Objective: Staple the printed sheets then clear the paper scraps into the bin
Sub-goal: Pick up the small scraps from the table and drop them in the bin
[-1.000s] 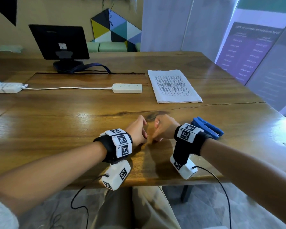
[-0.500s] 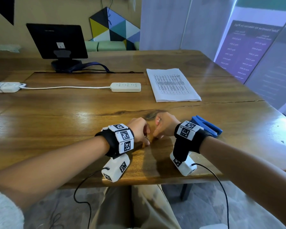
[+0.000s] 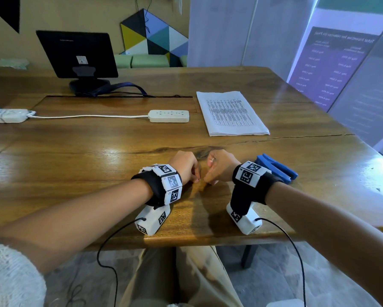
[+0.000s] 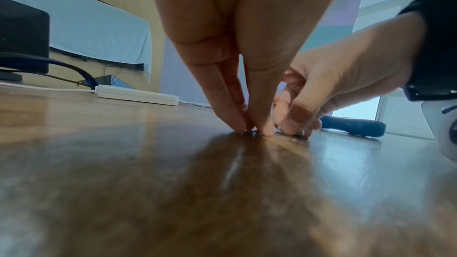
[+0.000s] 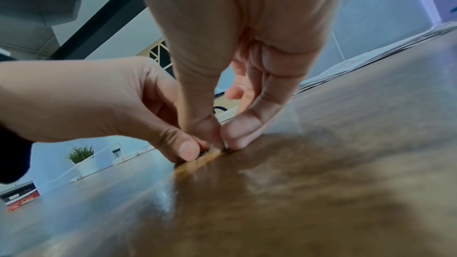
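Both hands worked close together near the desk's [image 3: 79, 165] front edge. The left hand's [image 3: 184, 166] fingers [image 4: 232, 118] pinched a tiny dark bit against the wood; the right hand's [image 3: 221, 166] fingers [image 5: 237, 134] pinched just beside it. What the bit was I could not tell. The sheets [image 3: 231, 113] lay well apart toward the far edge, the stapler [image 3: 279, 169] just right of the right wrist. Nails probably needed to get under the bit before lifting.

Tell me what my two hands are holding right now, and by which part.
Both the left hand and right hand pinch something tiny and dark at the table surface with thumb and fingertips; what it is cannot be told.
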`<state>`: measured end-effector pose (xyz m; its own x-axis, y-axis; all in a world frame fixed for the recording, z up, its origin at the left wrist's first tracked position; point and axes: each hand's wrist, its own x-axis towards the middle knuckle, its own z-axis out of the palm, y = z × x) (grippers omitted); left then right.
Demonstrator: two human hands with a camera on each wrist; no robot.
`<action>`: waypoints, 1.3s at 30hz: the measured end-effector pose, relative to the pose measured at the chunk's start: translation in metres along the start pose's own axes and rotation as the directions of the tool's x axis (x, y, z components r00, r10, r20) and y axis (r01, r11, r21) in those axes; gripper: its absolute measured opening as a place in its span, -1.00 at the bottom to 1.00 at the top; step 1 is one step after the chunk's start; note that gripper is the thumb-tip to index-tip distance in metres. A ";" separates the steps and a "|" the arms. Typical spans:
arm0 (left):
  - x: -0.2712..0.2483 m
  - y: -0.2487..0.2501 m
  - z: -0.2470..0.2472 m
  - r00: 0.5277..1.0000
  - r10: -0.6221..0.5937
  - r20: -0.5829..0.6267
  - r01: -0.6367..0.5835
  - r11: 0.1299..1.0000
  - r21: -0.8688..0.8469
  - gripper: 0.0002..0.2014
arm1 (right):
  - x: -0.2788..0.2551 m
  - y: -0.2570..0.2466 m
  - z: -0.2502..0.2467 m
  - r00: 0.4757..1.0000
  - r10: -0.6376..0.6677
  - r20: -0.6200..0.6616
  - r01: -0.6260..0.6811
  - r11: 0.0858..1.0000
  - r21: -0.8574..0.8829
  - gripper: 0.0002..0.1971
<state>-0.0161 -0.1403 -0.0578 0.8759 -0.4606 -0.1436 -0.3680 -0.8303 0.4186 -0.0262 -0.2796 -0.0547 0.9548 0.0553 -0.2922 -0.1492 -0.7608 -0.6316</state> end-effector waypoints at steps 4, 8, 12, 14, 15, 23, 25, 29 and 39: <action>0.001 0.003 0.001 1.000 0.016 -0.004 -0.015 0.998 0.056 -0.89 | -0.002 -0.002 0.000 1.000 0.005 0.004 -0.006 0.999 0.035 -0.65; 0.004 0.002 -0.007 0.998 0.039 0.055 -0.043 0.997 0.063 -0.87 | -0.003 -0.003 0.000 1.000 0.018 0.003 -0.018 0.999 0.036 -0.65; 0.006 -0.003 -0.018 0.986 0.056 0.157 -0.068 0.995 0.068 -0.80 | -0.002 -0.002 0.001 1.000 0.027 0.007 -0.027 0.999 0.028 -0.65; 0.004 -0.004 -0.021 0.973 0.081 0.216 -0.109 0.987 0.118 -0.72 | -0.002 -0.001 0.001 0.999 0.031 0.010 -0.031 0.999 0.034 -0.65; 0.004 -0.005 -0.021 0.967 0.092 0.236 -0.131 0.980 0.153 -0.69 | -0.001 -0.001 0.000 0.999 0.030 0.014 -0.030 0.999 0.038 -0.65; 0.008 -0.005 -0.019 0.967 0.169 0.191 -0.196 0.972 0.129 -0.75 | 0.002 0.001 -0.001 1.000 -0.001 0.027 -0.001 0.998 0.057 -0.64; 0.010 -0.006 -0.018 0.970 0.170 0.172 -0.191 0.975 0.117 -0.78 | 0.001 0.001 -0.002 1.000 -0.001 0.022 0.000 0.999 0.048 -0.63; 0.011 -0.009 -0.015 0.977 0.175 0.120 -0.188 0.977 0.103 -0.83 | 0.002 0.003 -0.001 1.000 -0.005 0.017 0.005 1.000 -0.002 -0.63; 0.014 -0.003 -0.008 0.971 0.194 0.141 -0.225 0.941 0.255 -0.87 | 0.000 0.002 -0.002 1.000 -0.011 0.020 0.011 1.000 0.004 -0.64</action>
<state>-0.0001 -0.1421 -0.0533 0.7350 -0.6524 -0.1845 -0.6225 -0.7572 0.1977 -0.0261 -0.2819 -0.0545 0.9510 0.0771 -0.2995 -0.1394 -0.7575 -0.6378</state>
